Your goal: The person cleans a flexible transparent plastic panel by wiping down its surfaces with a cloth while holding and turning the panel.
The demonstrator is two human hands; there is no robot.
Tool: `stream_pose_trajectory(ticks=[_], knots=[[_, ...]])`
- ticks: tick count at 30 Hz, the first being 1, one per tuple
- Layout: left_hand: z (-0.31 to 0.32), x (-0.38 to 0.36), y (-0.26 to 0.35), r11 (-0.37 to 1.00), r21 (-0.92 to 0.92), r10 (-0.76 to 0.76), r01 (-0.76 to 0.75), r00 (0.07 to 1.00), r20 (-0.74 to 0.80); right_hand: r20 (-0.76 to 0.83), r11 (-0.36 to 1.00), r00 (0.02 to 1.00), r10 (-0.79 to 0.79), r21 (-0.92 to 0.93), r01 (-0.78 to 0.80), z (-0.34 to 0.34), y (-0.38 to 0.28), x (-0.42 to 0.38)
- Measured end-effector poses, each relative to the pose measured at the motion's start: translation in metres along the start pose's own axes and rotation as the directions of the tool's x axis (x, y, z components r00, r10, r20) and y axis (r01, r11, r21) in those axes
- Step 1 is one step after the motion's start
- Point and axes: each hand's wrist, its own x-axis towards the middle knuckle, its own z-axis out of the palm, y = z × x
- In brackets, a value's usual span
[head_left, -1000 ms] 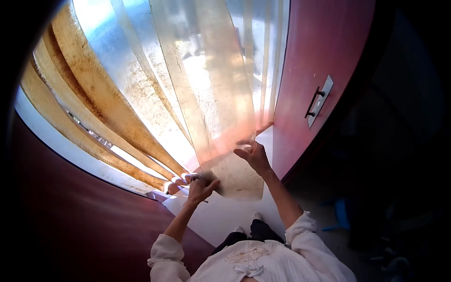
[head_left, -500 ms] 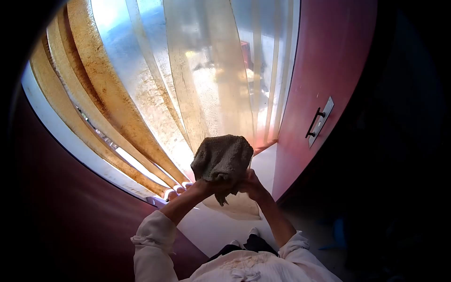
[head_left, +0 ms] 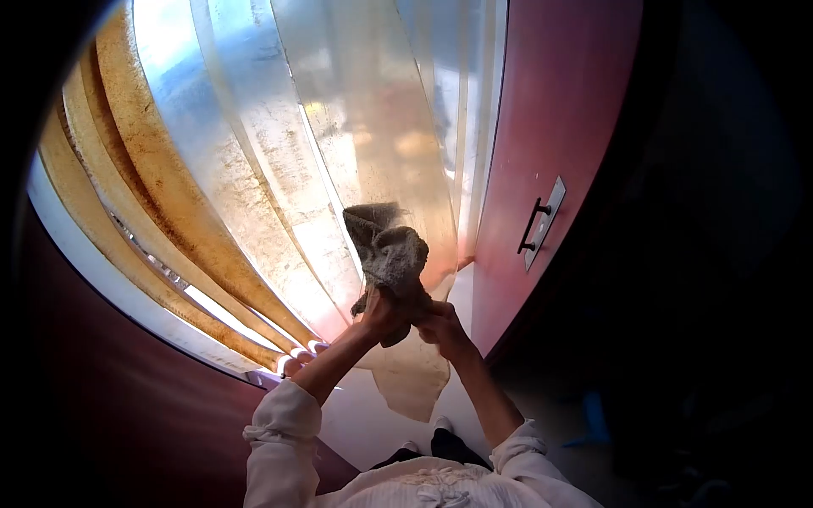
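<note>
A crumpled dark grey cloth (head_left: 391, 254) is held up in front of a translucent plastic strip curtain (head_left: 356, 127). My left hand (head_left: 385, 315) is closed around the lower part of the cloth. Just to the right, my right hand (head_left: 436, 322) has its fingers closed at the edge of a curtain strip beside the cloth; the cloth partly hides the fingertips. The lower end of that strip (head_left: 412, 381) hangs below both hands, over the pale floor.
A reddish door (head_left: 550, 110) with a black handle (head_left: 532, 225) stands to the right. Yellowed strips (head_left: 169, 169) hang bunched on the left beside a dark red panel (head_left: 110, 356). A blue object (head_left: 595, 419) lies in shadow at lower right.
The cloth has gone from spread out to bunched and folded, with its top tilted left. Both hands are slightly higher, and the strip's lower end has shifted left and down.
</note>
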Motion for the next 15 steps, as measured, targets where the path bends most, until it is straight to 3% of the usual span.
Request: stream_pose_trajectory(ticks=[1,2,3,5,7,8,9,11,13,14,15], knots=[[0.007,-0.025,-0.01,0.962,0.24,0.135,-0.127,0.991,-0.017,0.013,0.998,0.999,-0.049,-0.047,0.05,-0.006,0.007,0.001],[0.006,-0.046,-0.002,0.935,0.312,0.155,-0.167,0.986,0.063,0.031,0.99,0.995,-0.093,-0.099,0.096,-0.013,0.011,0.001],[0.006,-0.068,-0.01,0.916,0.32,0.204,-0.244,0.967,0.152,0.123,0.992,0.99,-0.068,-0.1,0.081,-0.021,0.013,0.004],[0.003,-0.086,-0.019,0.903,0.254,0.312,-0.346,0.936,0.165,0.156,0.993,0.983,-0.097,-0.049,0.106,-0.025,0.039,0.015],[-0.012,-0.079,-0.01,0.876,0.409,0.098,-0.257,0.923,0.371,0.153,0.986,0.978,-0.142,0.108,0.127,-0.014,0.046,0.016],[-0.023,-0.067,-0.007,0.822,0.532,-0.116,-0.203,0.855,0.505,0.163,0.988,0.978,-0.128,0.103,0.112,-0.009,0.046,0.011],[-0.038,-0.057,-0.005,0.662,0.571,0.094,-0.485,0.81,0.579,0.195,0.997,0.978,-0.077,0.032,0.072,0.007,0.029,0.003],[-0.051,-0.005,0.016,0.814,0.54,0.106,-0.214,0.969,0.223,0.19,0.998,0.981,0.036,-0.063,-0.024,0.018,0.02,0.0],[-0.084,0.049,0.082,0.833,0.516,-0.284,0.199,0.954,0.091,0.228,0.998,0.974,-0.001,-0.06,0.015,0.03,0.009,-0.006],[-0.094,0.081,0.082,0.839,0.508,-0.282,0.195,0.954,0.099,0.223,0.996,0.975,0.014,-0.086,0.005,0.03,0.008,-0.007],[-0.104,0.111,0.076,0.913,0.401,-0.084,0.082,0.996,-0.014,0.209,0.996,0.978,0.015,-0.088,0.004,0.034,0.005,-0.009]])
